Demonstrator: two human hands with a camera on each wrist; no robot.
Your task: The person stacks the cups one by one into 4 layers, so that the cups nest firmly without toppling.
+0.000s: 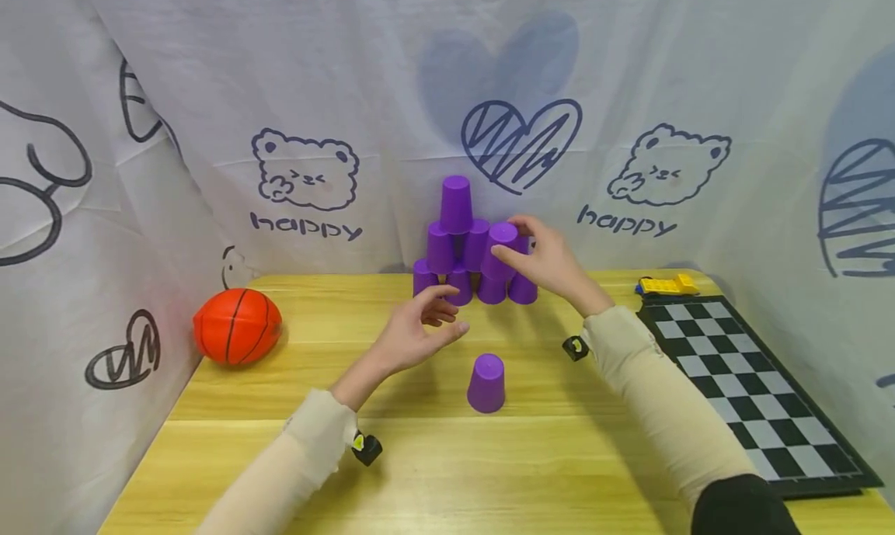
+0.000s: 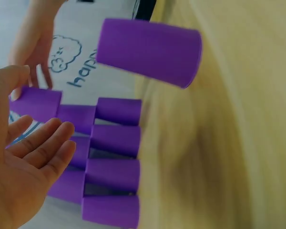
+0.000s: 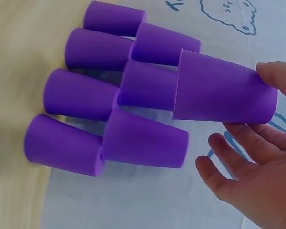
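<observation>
My right hand (image 1: 548,259) pinches an upside-down purple cup (image 3: 224,88) near its narrow end, thumb on one side and fingers on the other. In the head view this cup overlaps the right side of a stack of upside-down purple cups (image 1: 440,248). A single cup (image 1: 456,205) tops the stack towards its left. My left hand (image 1: 419,329) hovers in front of the stack, fingers loosely bent and holding nothing. Nearer to me, one more upside-down purple cup (image 1: 486,383) stands alone on the table; in the left wrist view this lone cup (image 2: 150,52) appears large.
An orange-red toy basketball (image 1: 238,327) lies at the table's left edge. On the right is a black-and-white checkered board (image 1: 741,380), with a yellow toy piece (image 1: 667,285) behind it. A printed white curtain (image 1: 391,92) hangs behind the wooden table (image 1: 419,473).
</observation>
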